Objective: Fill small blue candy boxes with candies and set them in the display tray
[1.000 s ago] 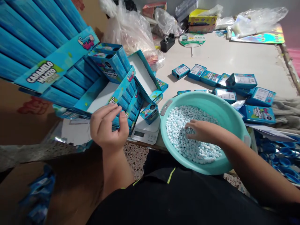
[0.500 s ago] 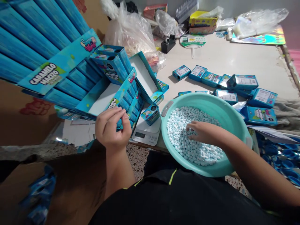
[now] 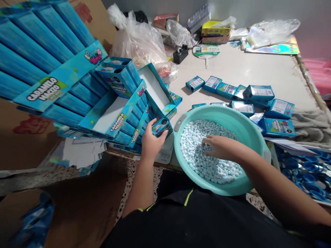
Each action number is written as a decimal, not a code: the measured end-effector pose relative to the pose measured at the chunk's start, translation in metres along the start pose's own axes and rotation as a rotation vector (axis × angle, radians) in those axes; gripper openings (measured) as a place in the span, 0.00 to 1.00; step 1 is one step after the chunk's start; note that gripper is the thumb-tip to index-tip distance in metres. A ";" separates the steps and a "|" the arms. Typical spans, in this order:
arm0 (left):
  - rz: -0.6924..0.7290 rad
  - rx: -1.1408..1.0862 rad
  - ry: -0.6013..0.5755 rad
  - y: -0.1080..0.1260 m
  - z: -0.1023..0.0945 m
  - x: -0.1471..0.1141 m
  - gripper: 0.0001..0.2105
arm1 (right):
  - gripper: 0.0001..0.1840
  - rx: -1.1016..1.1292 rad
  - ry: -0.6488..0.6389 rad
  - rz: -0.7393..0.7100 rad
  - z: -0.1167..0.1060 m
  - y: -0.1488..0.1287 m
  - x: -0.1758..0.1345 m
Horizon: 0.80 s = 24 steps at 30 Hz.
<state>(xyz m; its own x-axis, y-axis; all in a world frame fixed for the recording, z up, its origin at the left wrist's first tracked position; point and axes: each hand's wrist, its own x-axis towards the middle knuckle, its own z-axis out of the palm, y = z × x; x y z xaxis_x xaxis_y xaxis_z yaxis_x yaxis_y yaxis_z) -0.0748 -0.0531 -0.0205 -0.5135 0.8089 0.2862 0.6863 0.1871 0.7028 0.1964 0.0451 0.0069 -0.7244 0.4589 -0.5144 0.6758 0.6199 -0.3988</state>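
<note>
My left hand (image 3: 152,139) is closed around a small blue candy tin (image 3: 160,126) above a white digital scale (image 3: 164,155), which the hand partly covers. My right hand (image 3: 217,146) reaches into a turquoise basin (image 3: 248,131) filled with pale blue and white candies (image 3: 198,155). Its fingers are curled down among the candies, and their tips are hidden. Left of the scale stands a blue display box (image 3: 116,120) with a white inside, holding a few upright blue tins (image 3: 117,81).
Stacked blue display boxes (image 3: 57,79) rise at the left. Several blue tins (image 3: 227,89) lie behind the basin. A paddle fan (image 3: 206,52), a tape dispenser (image 3: 180,54) and plastic bags (image 3: 139,41) are farther back. A crate of blue lids (image 3: 307,172) stands at right.
My left hand has moved right from in front of the display boxes and taken hold of the tin at the scale. My right hand stays in the candies. The view has shifted slightly.
</note>
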 end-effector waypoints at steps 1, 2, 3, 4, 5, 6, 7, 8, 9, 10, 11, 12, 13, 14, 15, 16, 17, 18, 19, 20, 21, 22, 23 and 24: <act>0.012 0.000 0.095 0.003 0.001 0.000 0.27 | 0.17 -0.001 -0.001 0.002 -0.001 0.000 0.000; 0.070 0.000 0.185 0.007 0.000 0.001 0.24 | 0.17 -0.003 -0.003 0.005 -0.001 0.000 0.000; 0.165 0.009 0.238 0.012 -0.002 0.002 0.23 | 0.18 -0.006 -0.005 0.008 -0.002 0.000 0.000; 0.278 0.031 0.244 0.018 -0.006 0.004 0.21 | 0.18 -0.010 -0.004 0.009 -0.002 0.000 0.000; 0.391 0.061 0.211 0.024 -0.009 0.006 0.20 | 0.18 -0.014 0.001 0.007 -0.003 -0.001 0.000; 0.487 0.091 0.160 0.028 -0.013 0.009 0.19 | 0.18 -0.017 0.009 0.003 -0.004 -0.001 -0.001; 0.557 0.116 0.111 0.032 -0.015 0.011 0.19 | 0.18 -0.019 0.017 -0.001 -0.005 -0.002 -0.001; 0.601 0.133 0.083 0.035 -0.017 0.014 0.19 | 0.18 -0.020 0.020 0.000 -0.006 -0.003 -0.002; 0.631 0.136 0.086 0.036 -0.018 0.016 0.20 | 0.18 -0.018 0.019 0.003 -0.006 -0.003 -0.003; 0.660 0.128 0.106 0.036 -0.018 0.017 0.21 | 0.19 -0.014 0.015 0.009 -0.007 -0.004 -0.003; 0.690 0.117 0.133 0.036 -0.017 0.018 0.23 | 0.18 -0.008 0.012 0.015 -0.008 -0.004 -0.004; 0.713 0.106 0.161 0.035 -0.016 0.018 0.24 | 0.18 -0.003 0.014 0.018 -0.008 -0.004 -0.004; 0.718 0.094 0.194 0.034 -0.015 0.018 0.25 | 0.18 0.001 0.020 0.015 -0.009 -0.004 -0.005; 0.697 0.083 0.230 0.033 -0.014 0.018 0.26 | 0.19 0.003 0.027 0.009 -0.009 -0.004 -0.005; 0.653 0.073 0.261 0.032 -0.013 0.018 0.25 | 0.19 0.002 0.033 0.003 -0.009 -0.004 -0.005; 0.594 0.066 0.285 0.030 -0.012 0.017 0.25 | 0.19 0.001 0.037 -0.001 -0.009 -0.004 -0.006; 0.538 0.061 0.302 0.028 -0.011 0.016 0.23 | 0.19 0.001 0.036 -0.002 -0.009 -0.005 -0.006; 0.497 0.061 0.313 0.027 -0.011 0.015 0.22 | 0.19 0.001 0.031 0.000 -0.010 -0.005 -0.006; 0.485 0.066 0.323 0.025 -0.012 0.014 0.21 | 0.19 0.003 0.025 0.004 -0.010 -0.006 -0.006; 0.507 0.075 0.333 0.023 -0.013 0.013 0.21 | 0.19 0.007 0.019 0.008 -0.010 -0.006 -0.006; 0.557 0.091 0.336 0.023 -0.015 0.011 0.22 | 0.19 0.011 0.014 0.010 -0.009 -0.006 -0.006; 0.619 0.117 0.318 0.023 -0.017 0.011 0.22 | 0.19 0.016 0.010 0.008 -0.009 -0.005 -0.006; 0.684 0.148 0.275 0.024 -0.019 0.010 0.23 | 0.19 0.020 0.011 0.006 -0.008 -0.005 -0.005; 0.743 0.179 0.218 0.026 -0.021 0.010 0.24 | 0.19 0.023 0.019 0.005 -0.008 -0.003 -0.004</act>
<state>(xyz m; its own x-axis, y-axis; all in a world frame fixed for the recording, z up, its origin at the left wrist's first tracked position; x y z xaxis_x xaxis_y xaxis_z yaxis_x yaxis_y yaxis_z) -0.0729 -0.0517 0.0142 0.0350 0.6333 0.7731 0.9518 -0.2570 0.1675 0.1960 0.0461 0.0161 -0.7231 0.4742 -0.5023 0.6825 0.6026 -0.4136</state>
